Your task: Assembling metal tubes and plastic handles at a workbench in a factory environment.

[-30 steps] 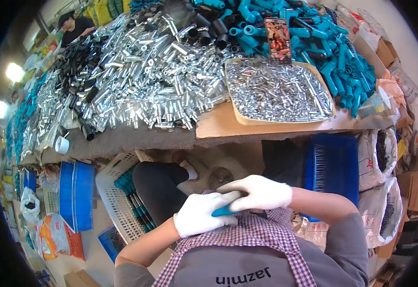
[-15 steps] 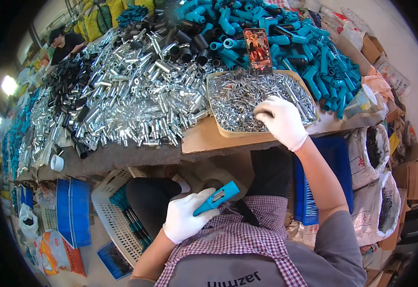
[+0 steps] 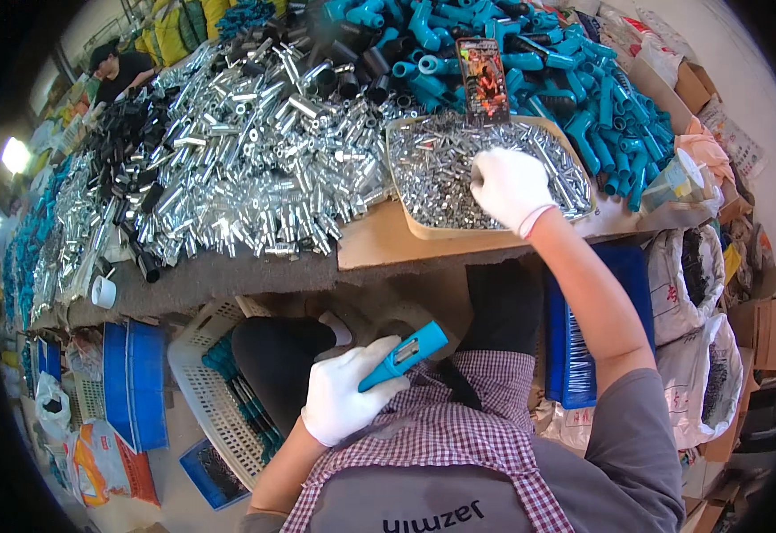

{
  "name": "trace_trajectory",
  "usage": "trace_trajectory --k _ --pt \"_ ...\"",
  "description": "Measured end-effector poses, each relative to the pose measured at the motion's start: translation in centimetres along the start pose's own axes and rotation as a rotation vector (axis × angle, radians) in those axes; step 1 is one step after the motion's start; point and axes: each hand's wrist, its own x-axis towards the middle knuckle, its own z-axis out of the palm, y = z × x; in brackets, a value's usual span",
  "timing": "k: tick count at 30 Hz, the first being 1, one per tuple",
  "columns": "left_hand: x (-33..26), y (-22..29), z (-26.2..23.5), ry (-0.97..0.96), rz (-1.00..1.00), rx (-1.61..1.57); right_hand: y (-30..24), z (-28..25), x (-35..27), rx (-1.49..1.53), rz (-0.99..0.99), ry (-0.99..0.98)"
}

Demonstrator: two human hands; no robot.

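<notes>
My left hand (image 3: pixel 346 391), in a white glove, grips a teal plastic handle (image 3: pixel 410 354) with a long slot in its side, held above my lap. Its free end points up and to the right. Over a cream tray (image 3: pixel 424 230) heaped with small metal parts (image 3: pixel 446 182), my gloved right hand (image 3: pixel 511 188) has its fingers curled down. Whatever those fingers pinch is hidden. A phone (image 3: pixel 484 82) with a lit screen stands upright at the tray's far edge.
Loose silver metal tubes (image 3: pixel 272 169) cover the bench left of the tray. Teal handles (image 3: pixel 601 124) are heaped behind and right. Below stand a white basket (image 3: pixel 197 369) and a blue crate (image 3: pixel 615 293). Another person (image 3: pixel 120 71) is at the far left.
My right hand has shifted slightly within the tray, its fingers now more tucked in. My left hand still holds the teal handle, nearly in place. The view has tilted a little.
</notes>
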Motion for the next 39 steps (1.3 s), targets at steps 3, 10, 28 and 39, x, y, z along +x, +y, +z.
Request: trace_trajectory --k 3,10,28,39 --pt "-0.2 -0.4 -0.5 0.026 0.009 -0.01 0.7 -0.4 -1.0 0.211 -0.109 0.22" --pt "0.7 -0.7 -1.8 -0.077 -0.096 0.069 -7.4 -3.4 -8.1 0.901 -0.581 -0.234" --pt "-0.2 -2.2 -0.4 -0.127 0.108 0.196 -11.4 -2.4 -8.8 0.559 -0.612 -0.759" --pt "-0.1 -0.5 -1.3 -0.199 0.195 0.223 -7.9 2.9 -8.7 1.197 -0.305 -1.608"
